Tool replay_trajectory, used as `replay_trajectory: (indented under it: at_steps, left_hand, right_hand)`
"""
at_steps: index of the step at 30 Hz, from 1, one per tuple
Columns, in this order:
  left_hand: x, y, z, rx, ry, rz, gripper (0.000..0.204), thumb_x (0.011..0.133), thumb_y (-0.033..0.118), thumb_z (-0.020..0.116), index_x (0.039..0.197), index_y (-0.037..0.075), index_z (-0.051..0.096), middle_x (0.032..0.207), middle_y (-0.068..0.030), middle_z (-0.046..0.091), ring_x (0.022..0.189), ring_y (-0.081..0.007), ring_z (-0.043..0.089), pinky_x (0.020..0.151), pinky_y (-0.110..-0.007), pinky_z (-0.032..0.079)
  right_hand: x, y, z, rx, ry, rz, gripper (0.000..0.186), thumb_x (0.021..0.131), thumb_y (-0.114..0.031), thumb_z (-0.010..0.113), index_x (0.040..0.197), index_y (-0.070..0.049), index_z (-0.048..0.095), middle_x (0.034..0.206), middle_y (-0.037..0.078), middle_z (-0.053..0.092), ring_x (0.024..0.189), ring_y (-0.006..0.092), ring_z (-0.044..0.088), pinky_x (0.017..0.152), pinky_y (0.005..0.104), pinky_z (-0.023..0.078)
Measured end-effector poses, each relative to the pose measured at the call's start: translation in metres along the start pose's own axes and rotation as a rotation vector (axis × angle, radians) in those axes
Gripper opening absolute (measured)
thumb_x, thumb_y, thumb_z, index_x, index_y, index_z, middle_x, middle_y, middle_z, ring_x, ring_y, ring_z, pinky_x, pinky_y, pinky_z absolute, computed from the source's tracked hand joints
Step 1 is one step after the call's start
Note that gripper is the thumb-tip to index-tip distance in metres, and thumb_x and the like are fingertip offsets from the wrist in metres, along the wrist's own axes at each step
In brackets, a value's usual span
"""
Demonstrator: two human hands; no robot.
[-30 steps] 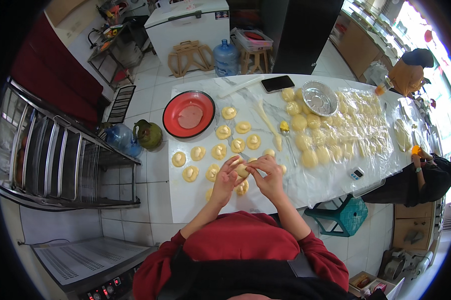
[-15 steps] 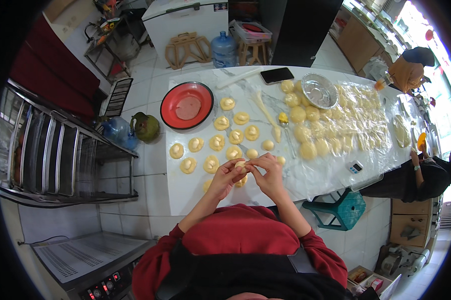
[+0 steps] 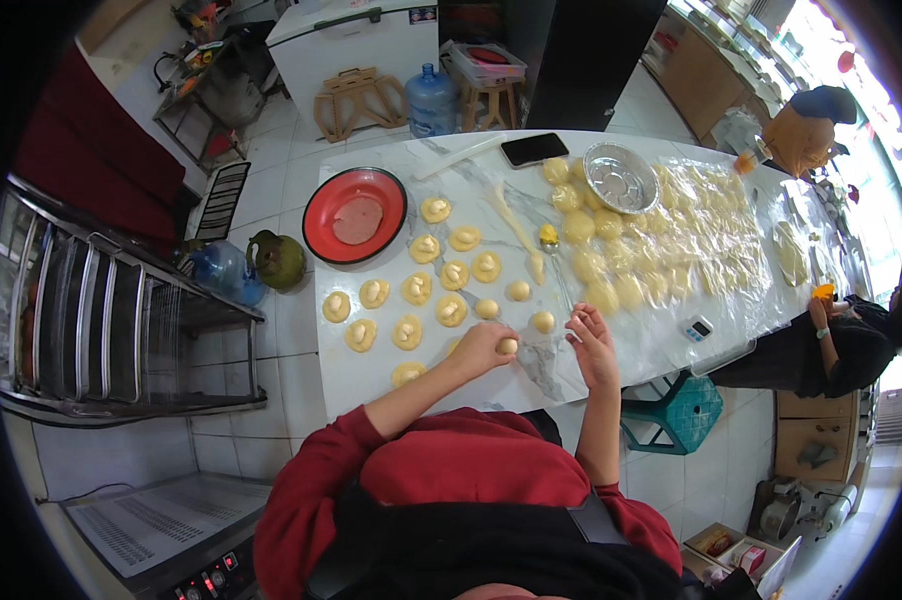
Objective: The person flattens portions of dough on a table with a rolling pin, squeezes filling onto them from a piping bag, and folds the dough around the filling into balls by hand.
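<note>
My left hand (image 3: 486,345) is closed round a pale dough ball (image 3: 508,346). To its right, my right hand (image 3: 588,338) is raised with curled fingertips near the end of a slim spoon handle; what they grip is unclear. The spoon's head (image 3: 549,235) carries yellow filling. Flattened dough rounds topped with pale filling (image 3: 416,286) lie left and forward of my hands, a few loose balls (image 3: 543,321) between. A red black-rimmed dish (image 3: 321,215) holds pink stuff; a pale piping bag (image 3: 516,225) lies beside the spoon.
The marble table (image 3: 336,385) bears plastic-covered dough (image 3: 711,230), a foil pan (image 3: 621,177), phone (image 3: 533,149) and timer (image 3: 698,328). A tray rack (image 3: 111,310) stands left, a green stool (image 3: 686,418) under the table. A co-worker (image 3: 836,350) holds something orange; another person (image 3: 801,135) is behind.
My hands, earlier together pinching the dough, have separated. My left hand has closed round the ball; my right has moved rightward toward the spoon handle. The view has shifted slightly.
</note>
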State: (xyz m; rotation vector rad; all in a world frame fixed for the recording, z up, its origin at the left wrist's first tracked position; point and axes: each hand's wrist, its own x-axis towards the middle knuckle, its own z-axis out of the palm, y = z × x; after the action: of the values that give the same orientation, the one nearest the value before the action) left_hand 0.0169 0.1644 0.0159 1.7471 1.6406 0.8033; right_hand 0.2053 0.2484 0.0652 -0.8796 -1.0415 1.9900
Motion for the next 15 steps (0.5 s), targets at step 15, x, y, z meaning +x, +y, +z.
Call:
replay_trajectory:
  at_steps: [15]
  left_hand:
    - [-0.023,0.028,-0.012,0.118,0.356,-0.028,0.039,0.068,0.019,0.066,0.105,0.011,0.058,0.113,-0.0109,0.053,0.1,-0.0238,0.052,0.08,-0.033,0.045]
  right_hand:
    - [-0.006,0.028,0.018,-0.547,-0.02,-0.104,0.034,0.07,-0.006,0.065,0.1,0.0,0.052,0.088,0.002,0.051,0.077,0.0111,0.05,0.069,0.0237,0.042]
